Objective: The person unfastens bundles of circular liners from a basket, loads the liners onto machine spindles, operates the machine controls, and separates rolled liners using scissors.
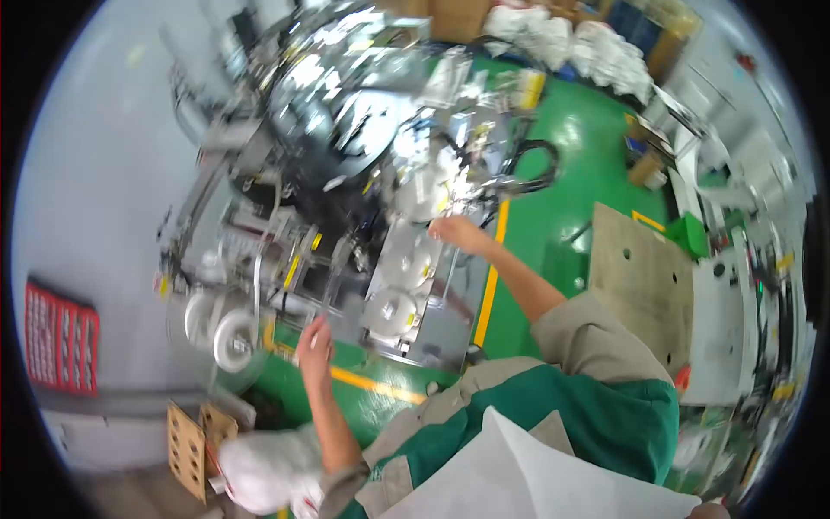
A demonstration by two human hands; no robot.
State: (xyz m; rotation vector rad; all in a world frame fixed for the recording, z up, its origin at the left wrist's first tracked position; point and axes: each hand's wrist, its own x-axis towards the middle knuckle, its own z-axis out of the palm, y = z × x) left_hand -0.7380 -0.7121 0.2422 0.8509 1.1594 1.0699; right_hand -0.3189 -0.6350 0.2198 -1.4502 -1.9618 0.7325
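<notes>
My left hand is raised in front of the machine's near edge, right of two white round reels. Its fingers look drawn together, but blur hides whether they hold anything. Farther forward, my right hand reaches over the metal plate, by the upper end of a row of round metal discs. The fingers of that hand point left and are bent; what they touch, if anything, is too blurred to tell. Behind both hands stands the machine, with cables and shiny parts.
A yellow line runs along the green floor beside the machine. At the right stands a beige board near a green box. White bags lie at the back, and another white bag is at the lower left.
</notes>
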